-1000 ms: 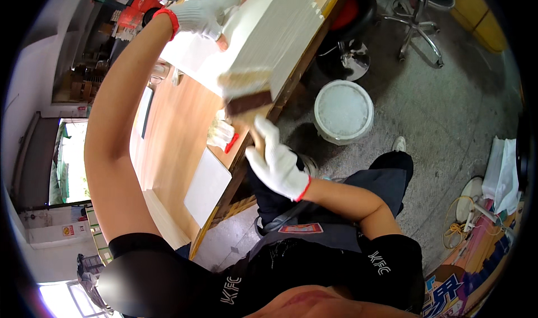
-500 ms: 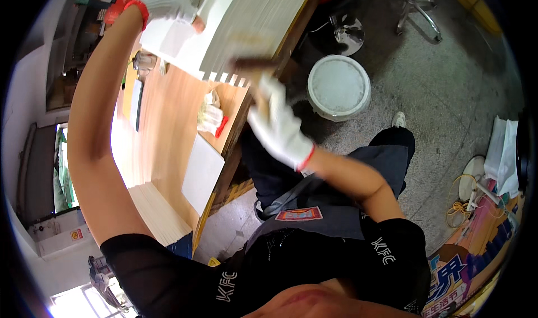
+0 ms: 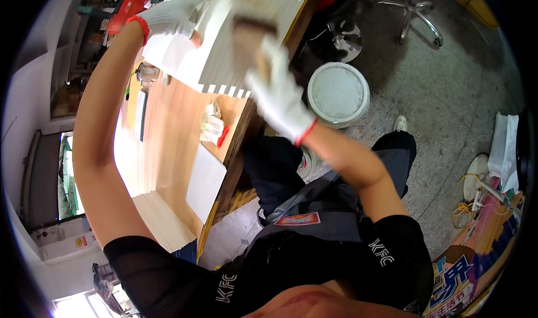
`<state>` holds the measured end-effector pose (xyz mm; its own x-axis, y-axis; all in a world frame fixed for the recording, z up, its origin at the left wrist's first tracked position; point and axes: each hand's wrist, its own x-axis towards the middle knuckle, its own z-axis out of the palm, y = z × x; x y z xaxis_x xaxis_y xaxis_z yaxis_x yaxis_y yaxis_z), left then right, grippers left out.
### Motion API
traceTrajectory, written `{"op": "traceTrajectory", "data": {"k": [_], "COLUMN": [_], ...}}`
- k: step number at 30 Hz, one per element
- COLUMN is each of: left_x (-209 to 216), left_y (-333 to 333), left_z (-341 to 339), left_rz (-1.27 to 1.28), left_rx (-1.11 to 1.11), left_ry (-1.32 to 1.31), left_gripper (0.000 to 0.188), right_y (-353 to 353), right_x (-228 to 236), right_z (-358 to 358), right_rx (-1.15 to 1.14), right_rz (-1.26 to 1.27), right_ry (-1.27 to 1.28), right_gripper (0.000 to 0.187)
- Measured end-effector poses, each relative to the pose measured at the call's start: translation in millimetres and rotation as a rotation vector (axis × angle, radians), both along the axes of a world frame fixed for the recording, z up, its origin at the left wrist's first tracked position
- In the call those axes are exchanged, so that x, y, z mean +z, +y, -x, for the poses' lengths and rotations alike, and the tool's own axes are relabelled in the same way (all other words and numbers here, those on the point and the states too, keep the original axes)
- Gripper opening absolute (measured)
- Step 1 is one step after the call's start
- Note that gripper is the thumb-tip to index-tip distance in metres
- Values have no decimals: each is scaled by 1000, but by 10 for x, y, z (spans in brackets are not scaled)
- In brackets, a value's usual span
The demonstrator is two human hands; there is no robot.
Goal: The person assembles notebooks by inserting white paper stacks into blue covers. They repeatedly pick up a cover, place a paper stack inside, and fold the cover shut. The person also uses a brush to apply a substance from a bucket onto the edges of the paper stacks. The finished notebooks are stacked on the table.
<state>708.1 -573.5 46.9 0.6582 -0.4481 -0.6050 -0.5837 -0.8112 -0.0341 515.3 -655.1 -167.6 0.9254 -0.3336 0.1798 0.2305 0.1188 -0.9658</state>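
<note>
On the wooden table (image 3: pixel 174 122) lies a stack of white sheets (image 3: pixel 221 71) whose right-hand edges are stepped in a row. My left hand (image 3: pixel 178 16), in a white glove with bare fingertips, rests on top of the sheets at the far left with its fingers stretched out. A wide flat brush (image 3: pixel 255 29) with pale bristles and a dark band is gripped in my gloved right hand (image 3: pixel 283 99). The brush is over the stepped edges, smeared by motion; whether its bristles touch them I cannot tell.
A crumpled glove (image 3: pixel 212 126) and a pale flat board (image 3: pixel 205 183) lie along the table's right edge. Nearer stands a stack of cream sheets (image 3: pixel 162 220). A round white bucket (image 3: pixel 338 94) is on the floor, with a chair base (image 3: pixel 414 10) beyond. A metal cup (image 3: pixel 147 73) sits at left.
My right hand and the brush have shifted slightly up and away over the stepped edges. My left hand stays in place on the sheets.
</note>
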Motion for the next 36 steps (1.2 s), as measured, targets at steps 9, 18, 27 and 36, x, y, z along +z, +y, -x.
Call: {"op": "traceTrajectory", "data": {"k": [9,18,27,36], "left_x": [-98,-72,1,-10], "left_y": [299,232,80,135], "left_z": [-35,-69,57,117], "left_rz": [135,111,68,124], "left_rx": [-149,-129,-64,-94], "left_ry": [-95,-88,-66,-79], "left_gripper": [132,133,131,133], "right_y": [-364,-139,-463,-710], "right_x": [-51,-265,191,-67], "right_z": [415,161,-308,-259], "right_rx": [143,67,78,184], "right_rz": [-112,64,-84,-484], "right_ry": [-16,-103,90,137], "right_gripper": [63,63,60,61]}}
